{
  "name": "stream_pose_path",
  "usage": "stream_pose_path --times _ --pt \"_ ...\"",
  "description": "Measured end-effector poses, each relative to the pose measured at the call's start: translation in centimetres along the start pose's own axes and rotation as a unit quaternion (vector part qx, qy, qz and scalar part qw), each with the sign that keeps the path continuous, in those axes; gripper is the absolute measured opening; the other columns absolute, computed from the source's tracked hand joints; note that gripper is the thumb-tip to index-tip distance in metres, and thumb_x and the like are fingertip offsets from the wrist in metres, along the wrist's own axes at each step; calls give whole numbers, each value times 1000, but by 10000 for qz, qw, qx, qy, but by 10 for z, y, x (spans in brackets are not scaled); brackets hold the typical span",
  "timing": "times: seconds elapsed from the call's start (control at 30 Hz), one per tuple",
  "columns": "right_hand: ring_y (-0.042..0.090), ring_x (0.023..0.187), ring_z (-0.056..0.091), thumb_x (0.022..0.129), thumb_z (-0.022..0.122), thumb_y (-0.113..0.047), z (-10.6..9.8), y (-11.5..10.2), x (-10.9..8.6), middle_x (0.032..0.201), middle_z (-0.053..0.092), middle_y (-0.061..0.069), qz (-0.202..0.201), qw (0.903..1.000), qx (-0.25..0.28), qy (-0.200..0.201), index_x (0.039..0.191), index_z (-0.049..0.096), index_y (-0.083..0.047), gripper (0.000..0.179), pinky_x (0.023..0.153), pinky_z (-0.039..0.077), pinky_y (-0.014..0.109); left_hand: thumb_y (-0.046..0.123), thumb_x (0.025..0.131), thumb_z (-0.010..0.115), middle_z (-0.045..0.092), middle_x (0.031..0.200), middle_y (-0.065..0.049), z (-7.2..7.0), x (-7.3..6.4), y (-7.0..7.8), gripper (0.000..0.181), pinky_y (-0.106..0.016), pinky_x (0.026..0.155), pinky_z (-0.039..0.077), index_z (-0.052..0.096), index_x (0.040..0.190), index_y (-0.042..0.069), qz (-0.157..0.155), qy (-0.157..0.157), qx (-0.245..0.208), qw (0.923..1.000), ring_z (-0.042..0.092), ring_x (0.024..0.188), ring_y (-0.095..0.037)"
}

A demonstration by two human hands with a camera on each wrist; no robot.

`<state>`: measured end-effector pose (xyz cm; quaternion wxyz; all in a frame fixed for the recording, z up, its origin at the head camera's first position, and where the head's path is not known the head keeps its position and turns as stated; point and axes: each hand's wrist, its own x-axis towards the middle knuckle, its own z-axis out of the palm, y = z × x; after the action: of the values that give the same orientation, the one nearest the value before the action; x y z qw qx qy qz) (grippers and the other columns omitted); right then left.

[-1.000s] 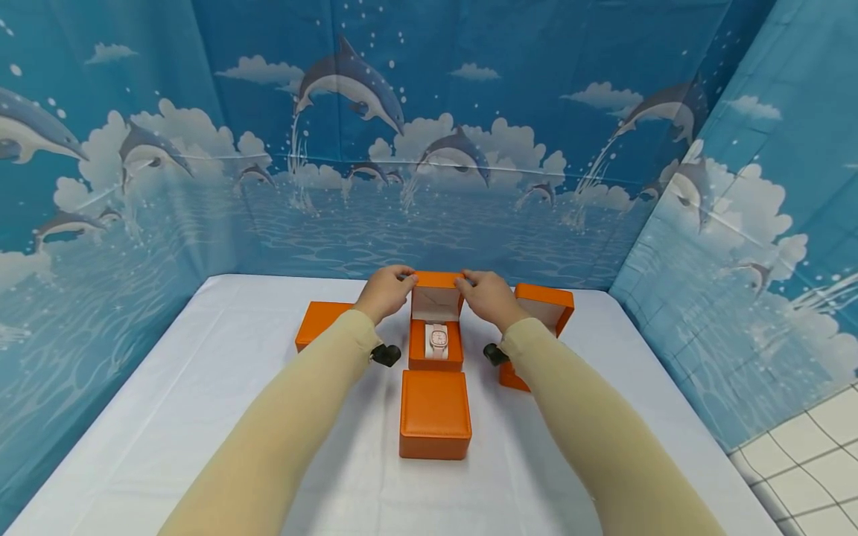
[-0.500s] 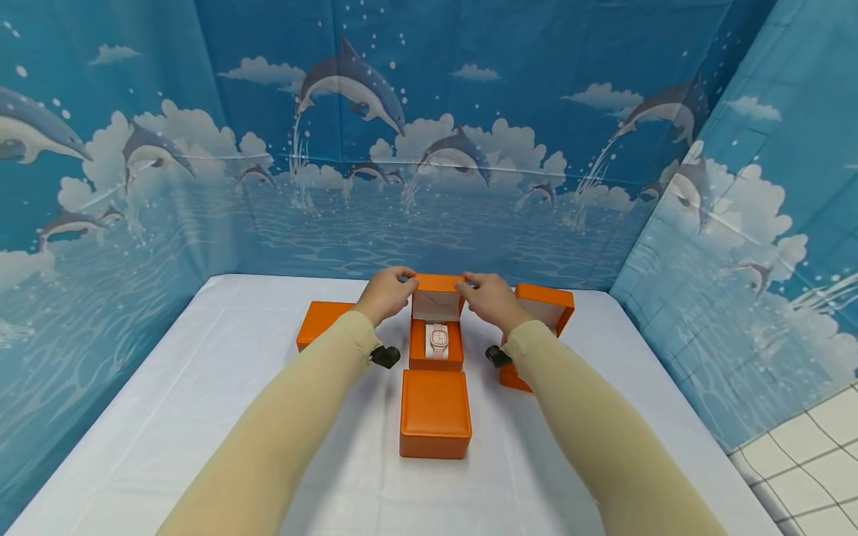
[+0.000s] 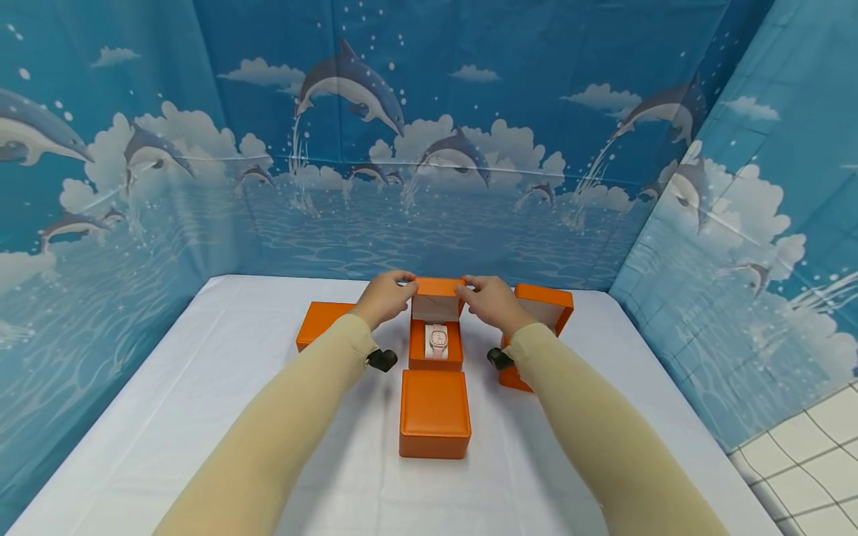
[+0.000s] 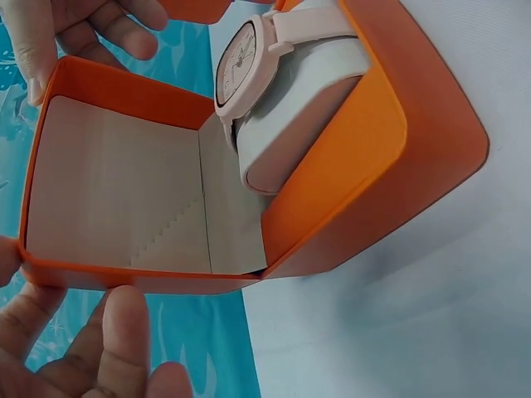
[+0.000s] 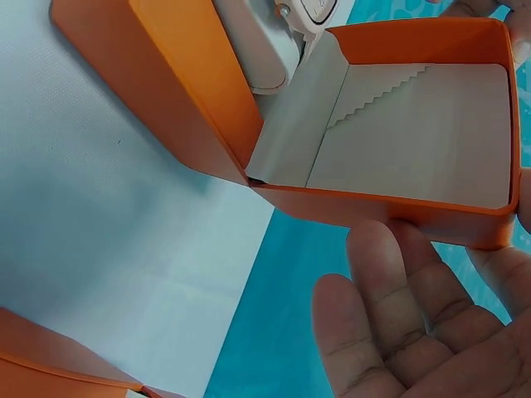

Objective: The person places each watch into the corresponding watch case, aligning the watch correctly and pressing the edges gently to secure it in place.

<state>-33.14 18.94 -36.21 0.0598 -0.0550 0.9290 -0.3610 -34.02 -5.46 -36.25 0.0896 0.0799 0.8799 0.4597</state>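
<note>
An orange watch box (image 3: 415, 357) stands with its lid raised in the middle of the table. Inside it a pale pink wristwatch (image 3: 439, 339) is wrapped round a white cushion (image 4: 311, 108). My left hand (image 3: 383, 299) pinches the left front corner of the lid (image 3: 437, 286), its thumb at the front edge and fingers along the side. At the opposite corner my right hand (image 3: 494, 304) grips the lid the same way. The lid's pale lining (image 5: 423, 141) faces the watch, and both wrist views show fingertips against the lid's sides.
Directly in front stands a closed orange box (image 3: 436, 409). To the left, another orange box (image 3: 318, 324) is partly behind the left forearm. A box with its lid up (image 3: 546, 298) stands right, partly covered by the right arm. A dolphin-print curtain (image 3: 429, 208) hangs behind the white-covered table (image 3: 234, 357).
The lid's top edge has come slightly down and forward, with both hands moving along with it. The watch and the other boxes have stayed put.
</note>
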Motion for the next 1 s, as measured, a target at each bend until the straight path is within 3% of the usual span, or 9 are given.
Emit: stream_pose_path --times 0.23,0.7,1.0 --pt "34 118 69 108 53 -52 -1 1 -4 148 61 16 -14 9999 -19 -165 164 40 -20 65 100 57 52 44 108 54 59 152 -7 0 -4 -2 46 -53 108 54 58 150 26 3 -98 -27 9999 71 118 -28" --pt "31 118 70 108 54 -53 -1 1 -10 148 61 15 -27 9994 -177 -299 165 38 -21 67 102 57 51 42 107 56 65 140 -7 1 -12 -3 41 -51 100 56 61 145 26 92 -89 14 9999 71 118 -31" --pt "32 121 69 107 56 -51 -1 0 -15 144 64 14 102 9993 -118 -335 164 39 -23 66 100 58 48 37 106 59 66 139 -7 2 -13 -6 40 -51 103 55 62 144 24 136 -143 -99 9998 69 123 -36"
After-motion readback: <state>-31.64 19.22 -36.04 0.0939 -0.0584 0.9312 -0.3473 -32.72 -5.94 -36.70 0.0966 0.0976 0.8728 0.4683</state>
